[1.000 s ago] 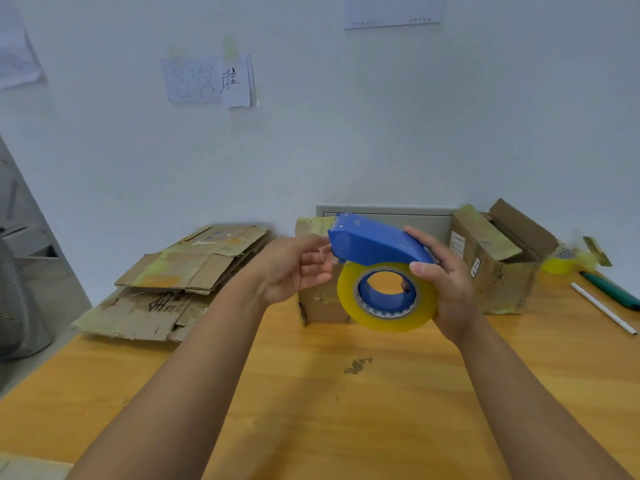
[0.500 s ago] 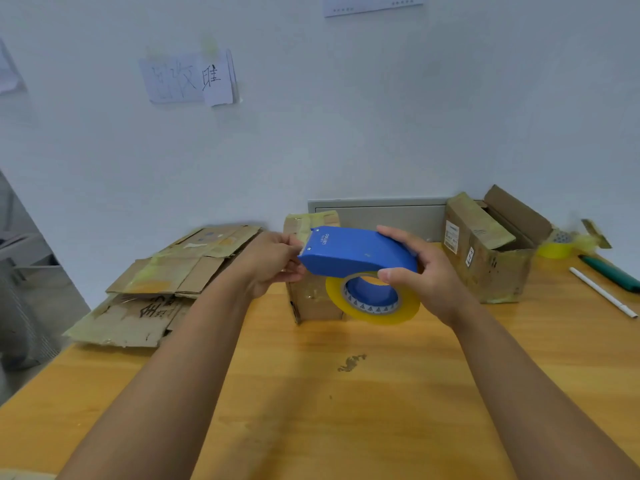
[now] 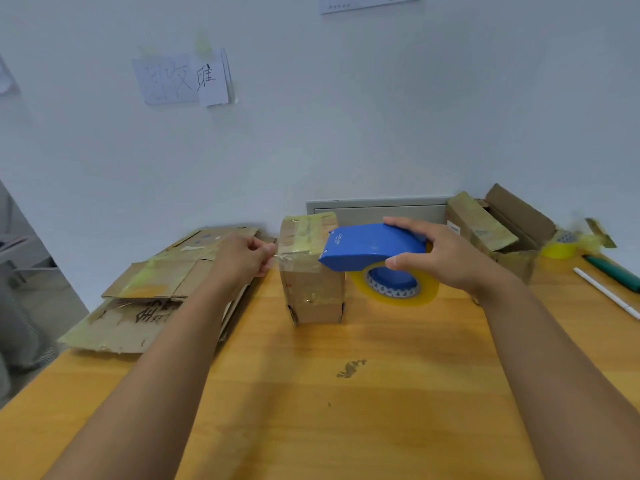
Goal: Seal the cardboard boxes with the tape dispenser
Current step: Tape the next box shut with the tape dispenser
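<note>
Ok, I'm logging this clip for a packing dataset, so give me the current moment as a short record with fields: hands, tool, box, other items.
left hand: left hand pinches the pulled-out tape end
right hand: right hand grips the blue tape dispenser
tape: yellowish tape roll mounted in the dispenser
box: small cardboard box upright on the wooden table, behind the stretched tape
other: flattened cardboard stack at left; open cardboard box at right; white pen
</note>
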The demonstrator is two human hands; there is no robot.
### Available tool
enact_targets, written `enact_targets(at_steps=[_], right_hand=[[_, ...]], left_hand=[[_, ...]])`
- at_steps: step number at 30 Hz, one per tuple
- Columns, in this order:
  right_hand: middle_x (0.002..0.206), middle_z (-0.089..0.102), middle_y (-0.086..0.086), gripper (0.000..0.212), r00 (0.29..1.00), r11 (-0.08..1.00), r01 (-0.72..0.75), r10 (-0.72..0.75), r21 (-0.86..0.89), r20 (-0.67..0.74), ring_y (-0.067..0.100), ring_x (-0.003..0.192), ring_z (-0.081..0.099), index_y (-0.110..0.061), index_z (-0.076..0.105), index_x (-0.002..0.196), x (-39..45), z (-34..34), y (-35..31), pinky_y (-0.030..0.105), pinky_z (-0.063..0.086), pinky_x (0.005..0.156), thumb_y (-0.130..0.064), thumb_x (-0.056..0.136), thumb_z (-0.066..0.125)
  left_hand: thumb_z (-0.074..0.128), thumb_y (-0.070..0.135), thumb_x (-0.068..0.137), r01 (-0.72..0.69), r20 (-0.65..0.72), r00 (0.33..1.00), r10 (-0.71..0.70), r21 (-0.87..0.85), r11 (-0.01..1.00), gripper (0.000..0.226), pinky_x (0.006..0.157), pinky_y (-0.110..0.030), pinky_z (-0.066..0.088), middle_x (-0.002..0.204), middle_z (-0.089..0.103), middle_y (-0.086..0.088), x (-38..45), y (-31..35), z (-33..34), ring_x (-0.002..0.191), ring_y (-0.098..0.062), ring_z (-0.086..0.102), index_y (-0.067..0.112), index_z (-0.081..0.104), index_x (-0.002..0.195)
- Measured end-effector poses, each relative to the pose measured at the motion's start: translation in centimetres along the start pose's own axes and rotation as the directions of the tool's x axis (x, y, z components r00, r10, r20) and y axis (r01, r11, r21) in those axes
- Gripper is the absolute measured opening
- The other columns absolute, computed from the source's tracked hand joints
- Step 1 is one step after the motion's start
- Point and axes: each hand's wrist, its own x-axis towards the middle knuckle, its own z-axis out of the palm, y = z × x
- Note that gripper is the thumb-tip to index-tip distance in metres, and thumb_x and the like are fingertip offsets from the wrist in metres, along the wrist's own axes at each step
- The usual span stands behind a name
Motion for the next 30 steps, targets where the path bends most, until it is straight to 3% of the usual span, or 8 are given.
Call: enact_targets(at_steps=[3,7,9,16,23,27,28,30], right_hand=[[0.121,0.055,-0.024,0.062,1.000,1.000,0.002,-0.003,-0.018,-0.018,-0.010,0.098,0.059,-0.051,0.052,0.136,0.6,-0.7,-0.4,0.018,0.047,0.078,-0.037,0.082,0.078],[0.119,0.058,-0.019,0.059,0.994,1.000,-0.013,0.011,-0.016,-0.105,0.006,0.102,0.061,-0.057,0.056,0.124,1.7,-1.0,-0.9,0.031,0.052,0.084,-0.046,0.067,0.070],[0.119,0.060,-0.019,0.060,0.991,0.999,-0.013,0.007,-0.042,-0.133,0.008,0.102,0.062,-0.058,0.056,0.121,2.4,-1.1,-1.1,0.036,0.054,0.087,-0.052,0.062,0.067],[0.118,0.060,-0.021,0.054,0.991,0.996,-0.035,0.024,-0.082,-0.129,0.005,0.102,0.060,-0.053,0.060,0.120,3.7,-0.6,-0.6,0.029,0.050,0.082,-0.049,0.066,0.067],[0.117,0.061,-0.024,0.049,0.990,0.998,-0.060,0.057,-0.014,-0.130,-0.001,0.100,0.061,-0.051,0.062,0.119,3.3,0.0,0.7,0.021,0.047,0.079,-0.044,0.070,0.066],[0.116,0.060,-0.028,0.048,0.990,0.999,-0.050,0.051,0.009,-0.130,-0.014,0.097,0.057,-0.050,0.062,0.119,3.1,0.3,0.8,0.015,0.043,0.077,-0.043,0.072,0.066],[0.116,0.060,-0.028,0.049,0.990,0.999,-0.050,0.051,0.010,-0.131,-0.016,0.096,0.056,-0.049,0.062,0.120,3.0,0.4,0.9,0.014,0.042,0.077,-0.044,0.072,0.065],[0.117,0.060,-0.026,0.051,0.990,0.998,-0.055,0.057,0.019,-0.133,-0.017,0.095,0.056,-0.047,0.062,0.124,2.9,0.5,1.0,0.015,0.042,0.077,-0.044,0.072,0.065]], left_hand=[[0.063,0.018,0.097,-0.019,-0.007,1.000,0.019,-0.017,1.000,0.008,0.067,-0.034,0.052,0.071,0.064,-0.007,0.2,0.0,0.1,0.065,-0.019,0.058,0.010,0.060,0.094],[0.065,0.019,0.096,0.020,-0.059,0.998,-0.026,-0.099,0.995,0.024,0.069,-0.035,0.053,0.073,0.066,-0.006,1.1,0.1,0.7,0.064,-0.017,0.058,0.007,0.059,0.116],[0.064,0.018,0.096,0.052,-0.064,0.996,-0.062,-0.140,0.989,0.028,0.061,-0.029,0.051,0.072,0.065,-0.005,1.6,0.1,1.0,0.061,-0.014,0.057,0.004,0.060,0.121],[0.062,0.011,0.096,0.159,0.012,0.987,-0.160,-0.207,0.965,0.018,0.059,-0.025,0.048,0.074,0.065,-0.003,2.0,-0.8,1.8,0.061,-0.013,0.055,0.004,0.063,0.113],[0.063,0.016,0.096,0.249,0.103,0.968,-0.229,-0.261,0.933,0.016,0.047,-0.022,0.042,0.061,0.061,-0.001,2.0,-1.4,1.7,0.050,-0.011,0.047,0.005,0.065,0.108],[0.063,0.026,0.095,0.257,0.135,0.962,-0.239,-0.137,0.957,0.018,0.052,-0.027,0.047,0.063,0.063,-0.001,2.3,-1.3,1.3,0.052,-0.014,0.054,0.011,0.063,0.105],[0.061,0.029,0.095,0.229,0.121,0.967,-0.223,-0.047,0.972,0.018,0.053,-0.029,0.050,0.064,0.064,-0.001,2.4,-1.2,1.3,0.052,-0.015,0.056,0.013,0.062,0.101],[0.055,0.045,0.095,0.132,0.057,0.986,-0.158,0.321,0.938,0.030,0.058,-0.032,0.056,0.067,0.068,-0.002,2.5,-0.9,1.1,0.053,-0.016,0.063,0.016,0.059,0.090]])
